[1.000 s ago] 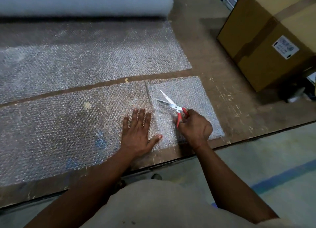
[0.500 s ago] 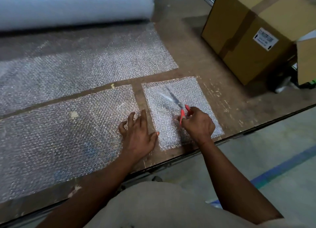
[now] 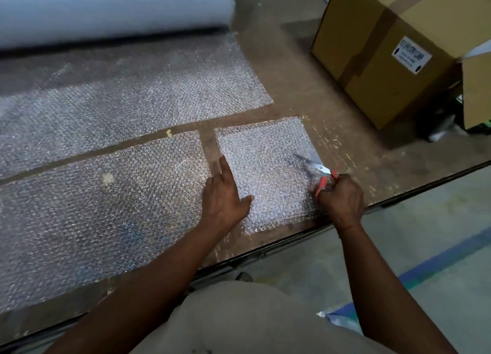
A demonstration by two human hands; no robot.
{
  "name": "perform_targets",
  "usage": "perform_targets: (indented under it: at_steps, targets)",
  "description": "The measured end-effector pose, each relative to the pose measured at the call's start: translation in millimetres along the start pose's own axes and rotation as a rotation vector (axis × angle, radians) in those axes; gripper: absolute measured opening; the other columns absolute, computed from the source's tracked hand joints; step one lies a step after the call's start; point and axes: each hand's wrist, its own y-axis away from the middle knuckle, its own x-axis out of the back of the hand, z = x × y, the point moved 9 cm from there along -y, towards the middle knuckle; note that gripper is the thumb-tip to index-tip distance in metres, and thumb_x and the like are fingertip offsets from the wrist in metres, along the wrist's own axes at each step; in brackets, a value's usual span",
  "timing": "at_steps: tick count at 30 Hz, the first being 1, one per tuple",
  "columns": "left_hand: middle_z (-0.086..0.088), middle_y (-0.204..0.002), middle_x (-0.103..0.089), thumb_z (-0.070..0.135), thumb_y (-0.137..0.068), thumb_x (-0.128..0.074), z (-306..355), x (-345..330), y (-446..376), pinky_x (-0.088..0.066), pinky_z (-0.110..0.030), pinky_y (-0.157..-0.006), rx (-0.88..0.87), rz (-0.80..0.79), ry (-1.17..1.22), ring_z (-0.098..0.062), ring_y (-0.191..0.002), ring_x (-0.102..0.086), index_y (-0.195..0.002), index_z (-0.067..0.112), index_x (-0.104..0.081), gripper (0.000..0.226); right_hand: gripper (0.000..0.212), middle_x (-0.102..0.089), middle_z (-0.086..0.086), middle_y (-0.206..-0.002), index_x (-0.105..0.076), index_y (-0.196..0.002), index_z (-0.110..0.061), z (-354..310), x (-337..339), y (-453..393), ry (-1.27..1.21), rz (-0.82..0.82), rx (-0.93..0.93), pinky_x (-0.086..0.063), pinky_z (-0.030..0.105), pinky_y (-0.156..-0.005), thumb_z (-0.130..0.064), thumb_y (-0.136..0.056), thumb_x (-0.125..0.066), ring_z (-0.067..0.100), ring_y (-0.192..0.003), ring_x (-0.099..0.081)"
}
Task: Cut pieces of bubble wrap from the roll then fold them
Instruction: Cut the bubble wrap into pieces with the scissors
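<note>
At six o'clock I see my own torso in a pale garment, both bare forearms reaching out over the table (image 3: 305, 93) edge. My left hand (image 3: 225, 197) lies flat and released, palm down, on the left margin of the small cut piece (image 3: 265, 173), forefinger pointing toward twelve o'clock. My right hand (image 3: 341, 198) is clenched around the red handles of the scissors (image 3: 317, 171), whose steel blades point toward ten o'clock above the piece's right side; whether the blades are parted I cannot tell, since they are blurred. The cut piece is a roughly rectangular sheet, clear and pebbled with tiny bubbles, glinting silver-white, lying flat near the table's near edge. Just beside it at nine o'clock, apart by a bare brown strip, is a long strip (image 3: 101, 210) of the same wrap. Beyond, another sheet (image 3: 132, 103) runs up to the big pale roll (image 3: 114, 5) at eleven o'clock. At two o'clock stands a taped cardboard box (image 3: 393, 61).
</note>
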Motion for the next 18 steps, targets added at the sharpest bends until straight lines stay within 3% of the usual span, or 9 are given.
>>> perform_targets:
  at_steps: [2, 5, 9, 13, 18]
  targets:
    - [-0.029, -0.159, -0.043, 0.061, -0.086, -0.080, -0.6, -0.3, -5.2, -0.052, -0.055, -0.107, 0.065, 0.000, 0.133, -0.047, -0.133, -0.053, -0.168, 0.009, 0.008, 0.131, 0.069, -0.076, 0.020, -0.101, -0.073, -0.115, -0.007, -0.9, -1.3, -0.4, -0.006, 0.017, 0.035, -0.059, 0.045, -0.084, -0.066, -0.084, -0.053, 0.044, -0.098, -0.071]
    - [-0.021, -0.163, -0.044, 0.062, -0.082, -0.086, -12.4, -3.1, -11.4, -0.051, -0.054, -0.113, 0.274, -0.028, 0.415, -0.044, -0.143, -0.051, -0.170, 0.015, 0.005, 0.135, 0.050, -0.076, 0.023, -0.097, -0.075, -0.113, -0.003, -1.9, -5.6, -6.1, -0.010, -0.006, 0.047, -0.057, 0.043, -0.082, -0.048, -0.095, -0.064, 0.045, -0.094, -0.072]
    - [-0.019, -0.163, -0.043, 0.039, -0.086, -0.090, -12.1, -3.6, -13.7, -0.047, -0.054, -0.117, 0.407, -0.034, 0.929, -0.037, -0.143, -0.050, -0.171, 0.018, -0.006, 0.121, 0.038, -0.074, 0.024, -0.091, -0.075, -0.095, -0.004, 6.8, -15.5, -13.5, -0.075, -0.073, -0.010, -0.054, 0.041, -0.075, -0.042, -0.095, -0.071, 0.044, -0.090, -0.072]
    - [-0.016, -0.161, -0.044, 0.035, -0.088, -0.089, -11.1, -2.9, -12.1, -0.047, -0.054, -0.116, 0.418, -0.015, 1.034, -0.034, -0.141, -0.051, -0.161, 0.019, -0.037, 0.090, 0.035, -0.074, 0.018, -0.086, -0.079, -0.091, -0.009, 17.9, -21.5, -18.4, -0.189, -0.131, -0.100, -0.050, 0.035, -0.073, -0.044, -0.087, -0.082, 0.039, -0.088, -0.073]
    - [-0.017, -0.162, -0.045, 0.027, -0.092, -0.086, -10.9, -5.9, -7.4, -0.047, -0.049, -0.115, 0.404, -0.019, 1.110, -0.033, -0.141, -0.051, -0.160, 0.018, -0.039, 0.083, 0.036, -0.076, 0.011, -0.083, -0.081, -0.091, -0.011, 28.3, -27.0, -27.9, -0.326, -0.169, -0.182, -0.050, 0.033, -0.072, -0.042, -0.076, -0.092, 0.032, -0.082, -0.073]
